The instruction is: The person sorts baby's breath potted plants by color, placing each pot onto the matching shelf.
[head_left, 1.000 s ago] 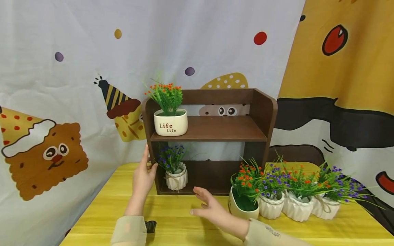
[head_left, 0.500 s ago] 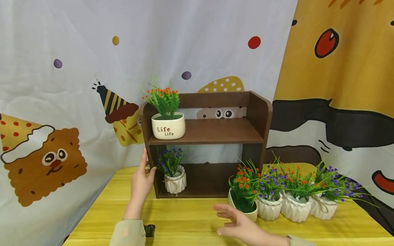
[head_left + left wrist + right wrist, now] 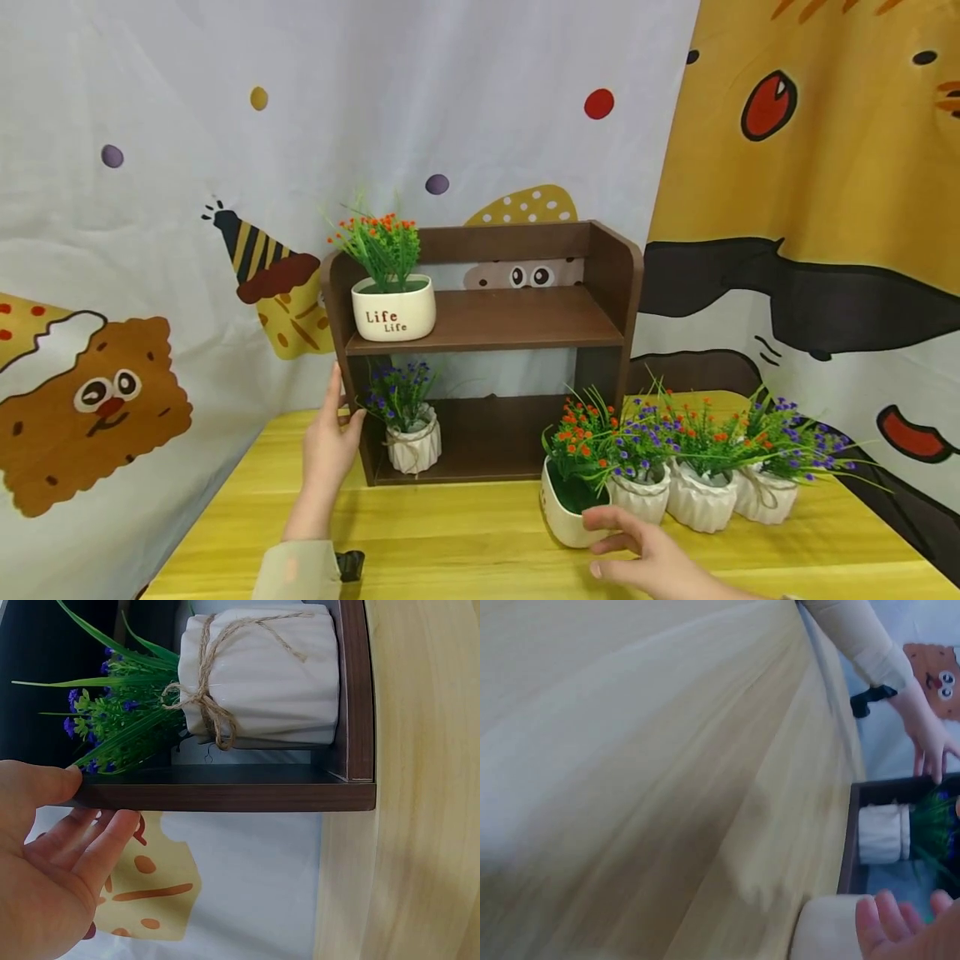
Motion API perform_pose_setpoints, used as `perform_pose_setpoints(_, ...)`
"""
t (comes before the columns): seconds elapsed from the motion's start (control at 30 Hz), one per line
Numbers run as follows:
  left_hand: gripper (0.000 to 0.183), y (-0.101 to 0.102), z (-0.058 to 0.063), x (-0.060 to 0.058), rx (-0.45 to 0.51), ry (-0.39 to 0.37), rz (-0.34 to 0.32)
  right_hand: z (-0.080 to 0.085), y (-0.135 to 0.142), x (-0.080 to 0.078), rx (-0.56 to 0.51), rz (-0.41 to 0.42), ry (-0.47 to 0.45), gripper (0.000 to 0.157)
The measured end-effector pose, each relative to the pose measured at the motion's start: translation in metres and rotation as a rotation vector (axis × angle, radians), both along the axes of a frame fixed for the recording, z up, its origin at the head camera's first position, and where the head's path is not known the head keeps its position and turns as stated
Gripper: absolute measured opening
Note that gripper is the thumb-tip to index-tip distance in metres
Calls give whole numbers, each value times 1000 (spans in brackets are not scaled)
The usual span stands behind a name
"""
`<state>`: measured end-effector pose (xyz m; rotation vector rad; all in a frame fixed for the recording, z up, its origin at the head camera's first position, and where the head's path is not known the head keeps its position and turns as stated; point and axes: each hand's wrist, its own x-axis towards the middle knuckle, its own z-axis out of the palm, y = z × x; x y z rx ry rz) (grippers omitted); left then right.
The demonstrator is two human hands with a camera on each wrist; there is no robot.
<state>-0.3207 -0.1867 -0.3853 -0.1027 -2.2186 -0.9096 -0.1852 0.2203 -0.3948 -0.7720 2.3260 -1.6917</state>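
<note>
My left hand (image 3: 330,450) holds the left side panel of a brown two-tier shelf (image 3: 517,321). In the left wrist view the thumb lies on the panel's inner side and the fingers on its outer side. A white ribbed pot (image 3: 262,679) of purple flowers, tied with twine, stands at the left of the lower tier. Above it, a cream pot (image 3: 397,312) lettered "Life" carries orange flowers on the upper tier. My right hand (image 3: 637,554), holding nothing, has its fingers loosely bent right at another cream pot (image 3: 557,508) of orange flowers on the table.
Three white ribbed pots stand in a row to its right: one with purple flowers (image 3: 642,492), one with orange (image 3: 701,500) and one with purple (image 3: 767,497). All stand on a yellow wood-grain table (image 3: 442,542). A cartoon-print cloth (image 3: 487,100) hangs behind.
My right hand has moved right, away from the potted purple flowers on the lower tier, to the cream pot on the table. The left hand stays on the shelf's side; the head view has shifted slightly.
</note>
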Motion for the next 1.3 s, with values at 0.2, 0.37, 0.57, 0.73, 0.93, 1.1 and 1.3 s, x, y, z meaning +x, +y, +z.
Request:
perform_pose_setpoints(0.2, 82, 0, -1, 0, 2, 6, 5, -1, 15, -8, 111, -373, -89, 58)
perform_pose_setpoints(0.37, 83, 1, -1, 0, 0, 17, 1, -11, 18, -16, 131, -443, -60, 66)
perform_pose_setpoints(0.57, 84, -1, -2, 2, 0, 14, 4, -19, 9, -22, 138, -450, 6, 74)
perform_pose_setpoints(0.73, 83, 0, -1, 3, -3, 4, 9, -20, 2, -28, 166, -475, -11, 80)
perform_pose_setpoints(0.93, 82, 1, 1, 1, 3, -7, -3, -25, -6, -33, 184, -461, -7, 87)
perform_pose_setpoints(1.1, 81, 0, 1, 0, 4, -1, -3, -37, -16, -38, 130, -474, 45, 87)
perform_pose_setpoints(1.3, 82, 1, 1, 0, 3, 6, 7, -50, -27, -44, 145, -566, 86, 86)
